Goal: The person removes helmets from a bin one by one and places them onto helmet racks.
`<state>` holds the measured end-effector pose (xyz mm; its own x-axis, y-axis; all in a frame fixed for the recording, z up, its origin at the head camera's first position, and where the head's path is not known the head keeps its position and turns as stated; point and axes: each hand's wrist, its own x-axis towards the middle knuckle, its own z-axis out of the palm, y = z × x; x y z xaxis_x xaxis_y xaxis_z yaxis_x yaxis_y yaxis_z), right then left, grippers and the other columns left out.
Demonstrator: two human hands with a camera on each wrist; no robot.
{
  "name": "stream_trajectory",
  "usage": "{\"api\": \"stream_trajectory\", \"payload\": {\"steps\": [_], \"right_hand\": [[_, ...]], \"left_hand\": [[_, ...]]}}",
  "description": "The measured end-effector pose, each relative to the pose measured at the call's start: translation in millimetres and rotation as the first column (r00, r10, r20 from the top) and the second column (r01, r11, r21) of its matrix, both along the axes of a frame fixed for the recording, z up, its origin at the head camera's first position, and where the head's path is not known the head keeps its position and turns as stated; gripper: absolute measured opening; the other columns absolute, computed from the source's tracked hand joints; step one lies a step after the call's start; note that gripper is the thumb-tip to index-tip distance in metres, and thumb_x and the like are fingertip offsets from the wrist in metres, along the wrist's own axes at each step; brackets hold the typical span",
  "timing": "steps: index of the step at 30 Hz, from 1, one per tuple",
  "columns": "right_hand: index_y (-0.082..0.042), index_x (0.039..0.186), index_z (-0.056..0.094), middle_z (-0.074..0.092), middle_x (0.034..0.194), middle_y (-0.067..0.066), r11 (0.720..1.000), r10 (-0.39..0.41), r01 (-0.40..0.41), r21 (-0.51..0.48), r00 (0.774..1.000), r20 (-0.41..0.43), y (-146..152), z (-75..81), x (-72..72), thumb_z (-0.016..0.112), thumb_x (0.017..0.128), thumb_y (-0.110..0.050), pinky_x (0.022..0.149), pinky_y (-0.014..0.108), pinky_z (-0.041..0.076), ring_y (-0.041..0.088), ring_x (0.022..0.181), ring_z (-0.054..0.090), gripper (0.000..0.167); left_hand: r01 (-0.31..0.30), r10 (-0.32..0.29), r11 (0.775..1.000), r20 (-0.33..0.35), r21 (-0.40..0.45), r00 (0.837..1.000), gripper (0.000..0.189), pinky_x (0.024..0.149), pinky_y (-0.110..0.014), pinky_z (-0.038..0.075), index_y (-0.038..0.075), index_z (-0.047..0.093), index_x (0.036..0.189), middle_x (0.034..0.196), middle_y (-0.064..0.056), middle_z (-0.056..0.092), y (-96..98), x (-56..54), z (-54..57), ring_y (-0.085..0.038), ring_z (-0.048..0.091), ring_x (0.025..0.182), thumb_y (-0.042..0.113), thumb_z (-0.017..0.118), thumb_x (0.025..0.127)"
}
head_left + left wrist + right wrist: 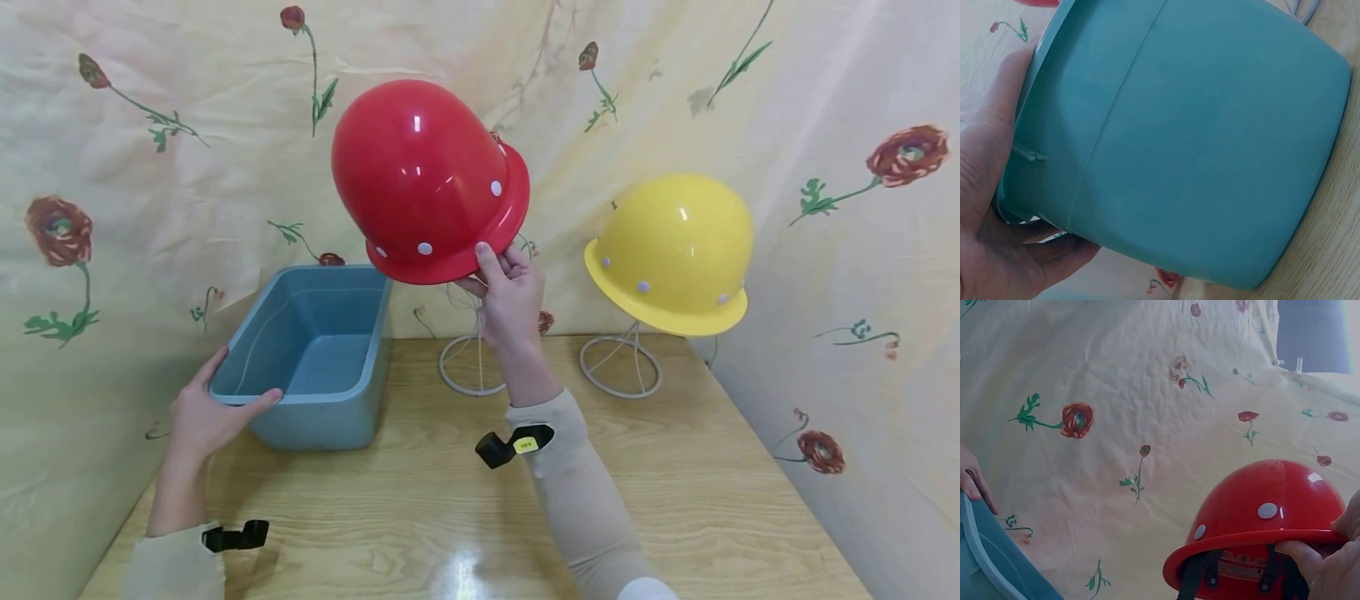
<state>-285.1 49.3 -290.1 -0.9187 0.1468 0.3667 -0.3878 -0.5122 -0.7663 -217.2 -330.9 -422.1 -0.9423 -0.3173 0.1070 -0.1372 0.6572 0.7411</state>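
Note:
My right hand (512, 302) grips the brim of a red hard hat (420, 183), thumb on the outside and fingers beneath. The hat is held up in the air, tilted, above a white wire stand (468, 367). Dark straps hang inside it in the right wrist view, where the hand (1335, 565) pinches the rim. My left hand (210, 417) holds the near left corner of a blue-green plastic bin (315, 423). Its thumb lies over the rim, and in the left wrist view its fingers curl under the lip. Nothing shows inside the bin.
A yellow hard hat (678, 250) sits on a second wire stand (621, 367) at the right. The wooden table (450, 492) meets a floral cloth (187, 92) that hangs behind and along both sides.

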Motion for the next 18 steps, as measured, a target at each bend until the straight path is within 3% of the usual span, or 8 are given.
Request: {"api": "stream_trajectory", "payload": {"steps": [11, 18], "right_hand": [[0.002, 0.145, 0.061, 0.073, 0.131, 0.018, 0.992, -0.045, 0.038, -0.122, 0.997, -0.06, 5.5, -1.9, -2.1, 0.063, 0.106, -0.006, 0.084, 0.035, 0.067, 0.021, 0.102, 0.081, 0.04], [-0.002, 0.145, 0.062, 0.073, 0.133, 0.014, 0.983, -0.082, 0.074, -0.168, 0.996, -0.039, 7.1, -4.5, -1.3, 0.064, 0.106, -0.011, 0.091, 0.036, 0.065, 0.026, 0.113, 0.079, 0.04]], "left_hand": [[-0.01, 0.01, 1.0, 0.007, -0.004, 1.0, 0.119, 0.108, -0.084, 0.039, 0.019, 0.012, 0.173, 0.169, -0.036, 0.027, -0.8, -1.1, -2.6, -0.061, 0.035, 0.146, 0.054, 0.085, 0.085], [-0.003, 0.004, 1.0, 0.012, -0.004, 1.0, 0.12, 0.108, -0.084, 0.039, 0.019, 0.011, 0.173, 0.169, -0.037, 0.026, -0.7, -0.6, -1.6, -0.062, 0.034, 0.146, 0.054, 0.085, 0.085]]}}
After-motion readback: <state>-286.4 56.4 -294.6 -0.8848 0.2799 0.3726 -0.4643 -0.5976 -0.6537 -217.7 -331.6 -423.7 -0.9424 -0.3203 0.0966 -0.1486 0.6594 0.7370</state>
